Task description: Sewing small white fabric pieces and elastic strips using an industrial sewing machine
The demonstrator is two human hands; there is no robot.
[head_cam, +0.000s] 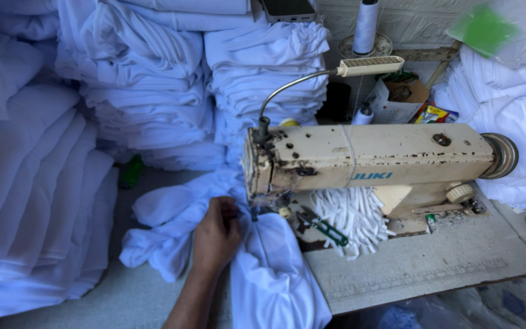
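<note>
My left hand (216, 234) lies on a white garment (269, 274) spread under the head of a cream sewing machine (372, 158). The fingers press the cloth flat just left of the needle (254, 213). More of the white cloth bunches to the left of the hand and hangs over the table's front edge. My right hand is out of view. Green-handled thread snips (324, 226) lie on the machine bed to the right of the needle, next to a bundle of white strips (351, 219).
Tall stacks of folded white cloth (141, 85) fill the left and back, with more at the right (512, 122). A gooseneck lamp (369, 65) arches over the machine. A thread cone (366, 24) and a small box stand behind. The grey tabletop (421, 262) extends right.
</note>
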